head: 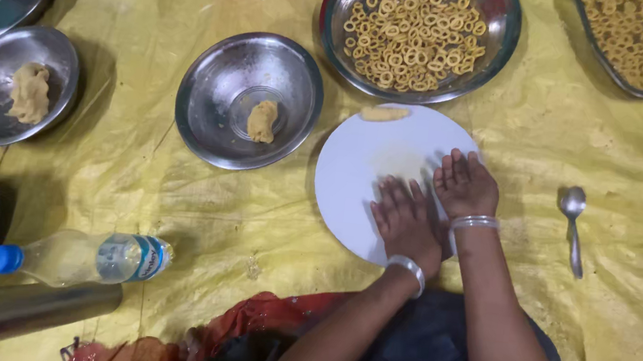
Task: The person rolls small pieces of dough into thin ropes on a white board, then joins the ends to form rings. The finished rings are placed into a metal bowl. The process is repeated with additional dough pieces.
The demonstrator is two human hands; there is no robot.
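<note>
Seen from above, the left hand (405, 219) and right hand (464, 184) lie flat, palms down, side by side on a round white board (362, 169) on a yellow sheet (176, 197). Neither grip closes on anything; any dough beneath them is hidden. A rolled dough strip (384, 114) lies at the board's far edge. The step appears to be rolling dough thin, which calls for even palm pressure.

A spoon (572, 225) lies right; a capped bottle (79, 256) (on its side) left.
</note>
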